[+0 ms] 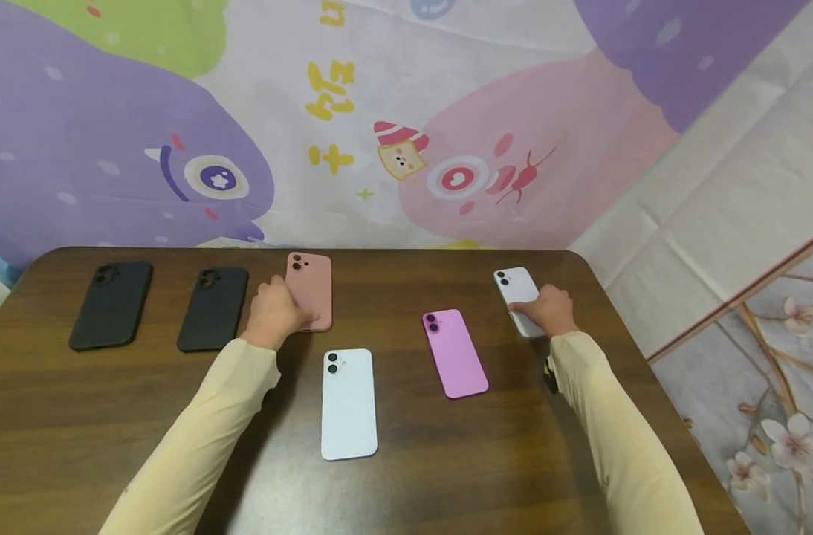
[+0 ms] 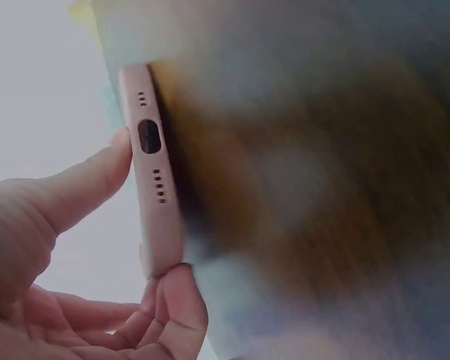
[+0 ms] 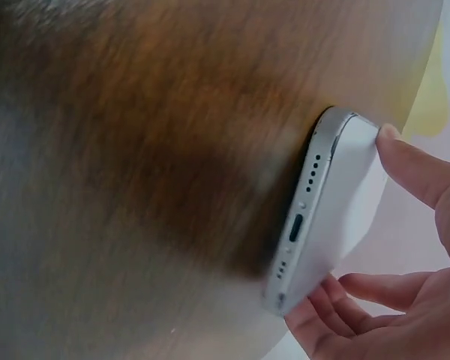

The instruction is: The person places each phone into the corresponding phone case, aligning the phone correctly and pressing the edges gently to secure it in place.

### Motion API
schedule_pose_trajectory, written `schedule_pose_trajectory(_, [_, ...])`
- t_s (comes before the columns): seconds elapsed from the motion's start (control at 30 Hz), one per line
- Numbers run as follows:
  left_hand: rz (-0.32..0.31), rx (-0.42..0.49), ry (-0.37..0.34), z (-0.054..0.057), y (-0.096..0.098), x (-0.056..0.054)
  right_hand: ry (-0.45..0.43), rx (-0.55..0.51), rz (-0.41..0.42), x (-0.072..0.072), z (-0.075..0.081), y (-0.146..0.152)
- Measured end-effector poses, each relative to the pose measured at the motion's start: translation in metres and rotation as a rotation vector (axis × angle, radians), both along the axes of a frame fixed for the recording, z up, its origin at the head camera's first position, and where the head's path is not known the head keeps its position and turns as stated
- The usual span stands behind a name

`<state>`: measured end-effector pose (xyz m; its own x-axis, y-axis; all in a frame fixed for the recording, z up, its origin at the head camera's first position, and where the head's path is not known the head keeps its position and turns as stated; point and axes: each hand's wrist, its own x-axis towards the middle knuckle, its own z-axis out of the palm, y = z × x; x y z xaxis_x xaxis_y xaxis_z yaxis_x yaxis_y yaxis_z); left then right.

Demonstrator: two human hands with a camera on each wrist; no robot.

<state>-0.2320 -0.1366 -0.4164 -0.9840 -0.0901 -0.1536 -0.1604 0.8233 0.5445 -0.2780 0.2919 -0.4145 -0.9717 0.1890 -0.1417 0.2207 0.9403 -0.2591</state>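
My left hand (image 1: 271,313) grips a pink phone case (image 1: 315,290) at the back of the table. In the left wrist view, the thumb lies on the broad face of the case (image 2: 154,195) and curled fingers hold its side edge. Whether a phone sits inside, I cannot tell. Over on the right, my right hand (image 1: 552,308) grips a white phone (image 1: 516,282). The right wrist view has the thumb on the back of this phone (image 3: 345,210) and the fingers at its side; its bottom edge with the port faces the camera.
On the brown table (image 1: 406,490) lie a second white phone (image 1: 349,409) near the middle and a purple-pink phone (image 1: 456,357) right of it. Two black phone cases, an outer one (image 1: 112,308) and an inner one (image 1: 214,308), lie at left. A printed cloth (image 1: 353,208) hangs behind.
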Motion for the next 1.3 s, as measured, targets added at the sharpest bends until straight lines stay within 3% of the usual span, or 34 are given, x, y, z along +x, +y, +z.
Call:
schedule_pose_trajectory(0.13, [-0.006, 0.031, -0.027, 0.005, -0.004, 0.0, -0.007, 0.0, -0.015, -0.002, 0.003, 0.0])
schedule_pose_trajectory(0.37, [0.04, 0.129, -0.063, 0.009, -0.008, 0.001, -0.031, -0.11, -0.108, -0.005, 0.004, -0.002])
schedule_pose_trajectory(0.83, [0.081, 0.151, -0.184, 0.01, -0.016, 0.001, -0.024, -0.34, -0.088, -0.003, 0.0, 0.001])
schedule_pose_trajectory(1.13, [0.076, 0.33, -0.213, 0.006, -0.024, 0.003, 0.011, -0.462, -0.145, -0.005, -0.011, 0.008])
schedule_pose_trajectory(1.3, [0.091, 0.427, -0.209, 0.002, -0.031, 0.003, 0.017, -0.501, -0.185, -0.018, -0.023, 0.017])
